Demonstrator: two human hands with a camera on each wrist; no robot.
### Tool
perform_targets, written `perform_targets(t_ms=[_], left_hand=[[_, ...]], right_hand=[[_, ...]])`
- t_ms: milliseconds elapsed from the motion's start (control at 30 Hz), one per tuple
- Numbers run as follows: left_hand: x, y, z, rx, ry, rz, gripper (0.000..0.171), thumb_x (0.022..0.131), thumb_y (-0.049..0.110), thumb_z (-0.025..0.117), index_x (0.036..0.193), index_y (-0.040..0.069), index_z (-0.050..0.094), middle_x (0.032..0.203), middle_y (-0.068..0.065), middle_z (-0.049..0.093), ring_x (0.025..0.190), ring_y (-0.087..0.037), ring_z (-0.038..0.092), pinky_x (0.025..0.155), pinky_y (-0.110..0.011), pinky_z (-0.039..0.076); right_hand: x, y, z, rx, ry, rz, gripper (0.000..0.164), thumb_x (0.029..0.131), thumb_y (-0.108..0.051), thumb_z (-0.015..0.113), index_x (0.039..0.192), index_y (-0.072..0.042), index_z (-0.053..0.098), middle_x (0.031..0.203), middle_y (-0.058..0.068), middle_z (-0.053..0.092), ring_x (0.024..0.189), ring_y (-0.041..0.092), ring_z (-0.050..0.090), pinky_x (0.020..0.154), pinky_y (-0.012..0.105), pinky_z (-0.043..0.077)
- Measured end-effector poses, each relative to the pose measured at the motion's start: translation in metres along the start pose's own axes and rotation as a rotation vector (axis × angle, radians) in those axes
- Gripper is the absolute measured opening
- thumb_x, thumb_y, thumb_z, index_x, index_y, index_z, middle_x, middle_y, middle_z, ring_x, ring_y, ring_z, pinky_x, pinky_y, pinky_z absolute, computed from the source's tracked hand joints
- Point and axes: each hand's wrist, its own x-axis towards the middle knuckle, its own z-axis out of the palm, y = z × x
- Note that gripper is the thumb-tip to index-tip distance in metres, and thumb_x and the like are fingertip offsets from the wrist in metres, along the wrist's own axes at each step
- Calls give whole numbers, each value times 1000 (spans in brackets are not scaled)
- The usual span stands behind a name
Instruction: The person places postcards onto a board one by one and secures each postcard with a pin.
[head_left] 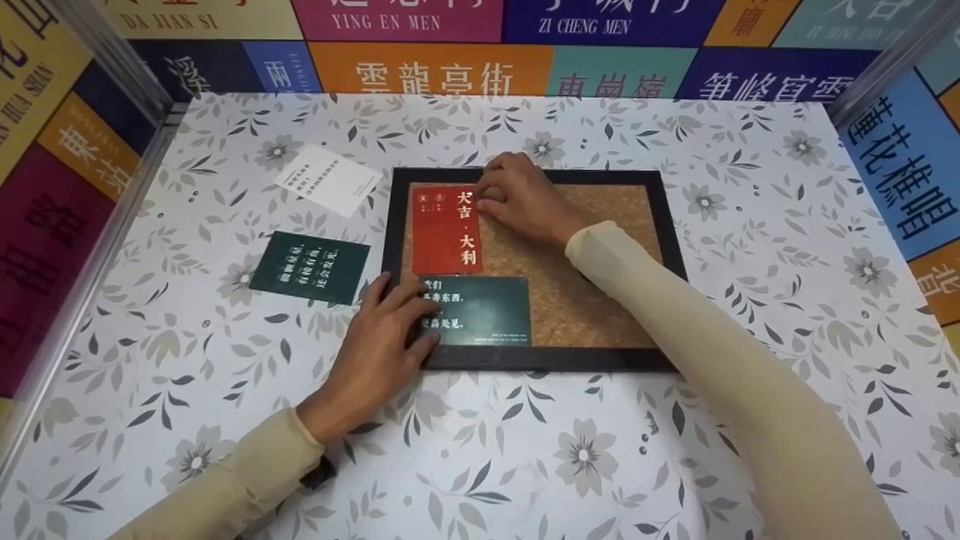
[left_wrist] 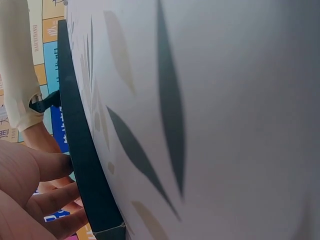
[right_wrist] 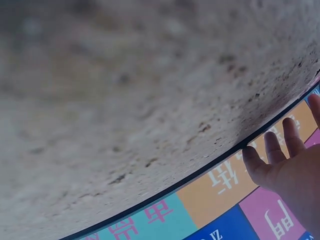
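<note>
A cork board [head_left: 581,262] in a black frame lies flat on the floral cloth. In its upper left sits a red card [head_left: 442,240] with white characters, upright. Below that, a dark green card [head_left: 491,307] with white writing lies lengthwise at the lower left. My left hand [head_left: 386,337] rests over the frame's lower left corner, fingertips on the green card's left end, hiding part of its text. With bent fingers, my right hand [head_left: 525,195] touches the red card's upper right edge; its fingers [right_wrist: 274,147] appear spread in the right wrist view.
Left of the board lie a second green card [head_left: 311,266] and a white card [head_left: 330,180], both tilted. Colourful printed panels [head_left: 435,75] wall the table at the back and sides. The patterned tablecloth [head_left: 480,450] extends in front of the board.
</note>
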Motion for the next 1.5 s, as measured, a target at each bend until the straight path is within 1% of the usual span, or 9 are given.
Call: perform_targets(t_ms=[233, 367, 500, 767, 900, 1000, 1133, 1367, 1500], left_hand=[[1, -1, 1, 0, 8, 14, 35, 97, 11, 85, 132, 8, 79, 156, -14, 61, 159, -50, 31, 128, -64, 33], [0, -1, 2, 4, 32, 33, 34, 96, 10, 85, 130, 7, 79, 153, -16, 63, 158, -53, 33, 126, -66, 34], [0, -1, 2, 6, 28, 29, 34, 97, 10, 85, 131, 7, 79, 154, -17, 63, 158, -53, 33, 127, -66, 34], [-2, 0, 0, 13, 1, 10, 37, 98, 11, 83, 134, 8, 78, 156, -15, 61, 159, -52, 31, 127, -66, 32], [-1, 0, 1, 21, 3, 15, 37, 98, 11, 84, 134, 8, 78, 157, -15, 61, 159, -52, 31, 127, -67, 33], [-1, 0, 2, 34, 12, 29, 36, 98, 11, 84, 133, 8, 78, 155, -16, 62, 158, -55, 32, 126, -68, 34], [0, 0, 3, 67, 24, 57, 35, 98, 11, 84, 132, 7, 78, 153, -18, 63, 155, -59, 36, 124, -71, 35], [0, 1, 1, 107, 31, 82, 34, 97, 10, 84, 130, 6, 78, 148, -19, 65, 151, -61, 40, 122, -71, 38], [1, 2, 1, 120, 32, 94, 35, 96, 11, 85, 130, 5, 78, 147, -20, 65, 150, -61, 41, 122, -70, 38]], right_hand=[[-19, 1, -4, -3, -8, 40, 24, 108, -23, 74, 124, -8, 83, 138, 13, 62, 132, 31, 50, 118, 49, 40], [-34, 4, -8, -27, 2, -18, 21, 108, -22, 74, 119, -7, 83, 139, 13, 64, 134, 32, 51, 119, 51, 39], [-51, 9, -10, -51, -4, -66, 21, 109, -24, 73, 117, -8, 83, 137, 12, 66, 134, 31, 51, 118, 51, 39], [-82, 14, -16, -46, 4, -95, 20, 107, -23, 76, 117, -7, 83, 132, 11, 65, 126, 30, 52, 111, 51, 44], [-96, 16, -21, -27, 26, -87, 19, 105, -21, 78, 116, -8, 83, 137, 13, 65, 132, 31, 52, 116, 53, 42], [-105, 16, -23, -9, 47, -83, 17, 104, -19, 79, 116, -7, 83, 140, 15, 64, 136, 33, 51, 119, 54, 40], [-114, 15, -24, 1, 63, -113, 17, 102, -16, 80, 115, -5, 82, 139, 18, 65, 135, 35, 53, 120, 56, 39], [-131, 14, -25, -12, 63, -131, 17, 102, -17, 81, 115, -7, 83, 143, 19, 65, 137, 36, 53, 117, 55, 42], [-140, 13, -26, -11, 70, -137, 17, 101, -17, 82, 114, -7, 83, 142, 18, 65, 137, 35, 54, 120, 54, 40]])
